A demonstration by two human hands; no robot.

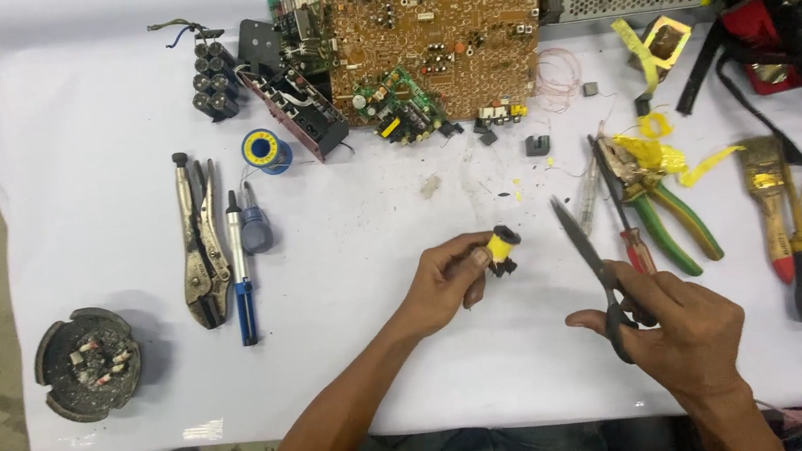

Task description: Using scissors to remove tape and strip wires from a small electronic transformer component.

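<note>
A: What does the left hand have, there in the middle of the frame?

B: A small transformer wrapped in yellow tape, pinched between thumb and fingertips, with its dark core poking out toward the right. It is lifted above the white table cover.

A: And the right hand?

B: Lower right of the frame, closed around the handles of black scissors. The blades run up and left, ending just right of the transformer without touching it; I cannot tell how far apart they stand.

A: What lies around them?

B: Just beyond the scissors' tip, green-handled pliers with scraps of yellow tape over them, and a red-handled screwdriver beside them. At the upper centre a large brown circuit board. Locking pliers and a blue desoldering pump sit at centre left, a solder spool above them. An ashtray fills the lower left, off the cover.
</note>
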